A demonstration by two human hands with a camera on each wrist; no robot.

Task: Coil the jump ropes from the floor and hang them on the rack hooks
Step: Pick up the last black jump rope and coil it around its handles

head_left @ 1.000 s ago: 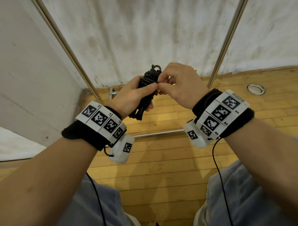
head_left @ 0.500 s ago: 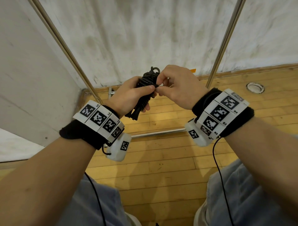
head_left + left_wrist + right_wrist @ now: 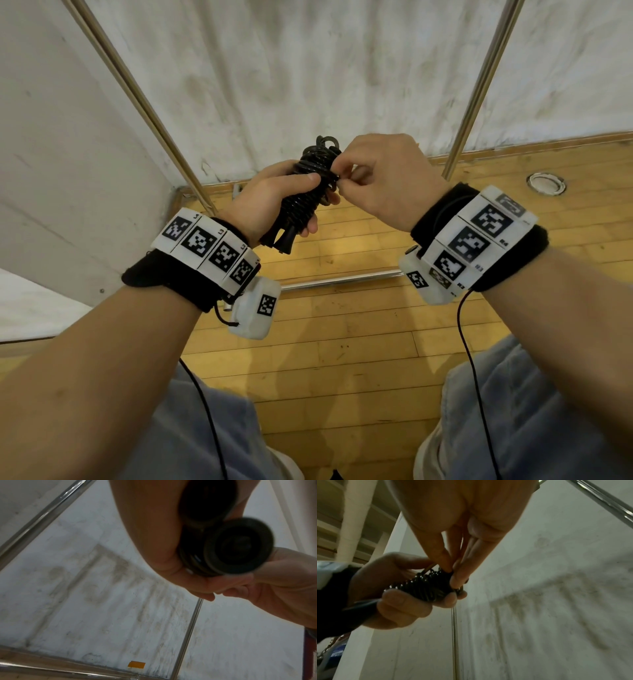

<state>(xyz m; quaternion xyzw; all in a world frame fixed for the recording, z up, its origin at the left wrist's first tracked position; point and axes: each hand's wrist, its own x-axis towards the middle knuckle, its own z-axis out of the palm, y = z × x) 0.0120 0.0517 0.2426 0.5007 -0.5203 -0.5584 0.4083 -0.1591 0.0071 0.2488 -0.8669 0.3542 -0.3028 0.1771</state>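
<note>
Jump rope [image 3: 310, 192] coiled, gripped in left hand [image 3: 270, 202]; right hand [image 3: 383, 178] fingers [image 3: 457, 577] pinching top wrap. Hanging not yet done.

The left hand [image 3: 270, 202] is covering the middle of the coiled black jump rope [image 3: 310, 181], so only its top loops and handle ends are showing. From the left wrist, the handle ends [image 3: 238, 547] are appearing as blurred dark discs, too soft to make out. The tops of the two metal rack poles [image 3: 479, 89] are running off the frame's edge, hiding any hooks.
</note>
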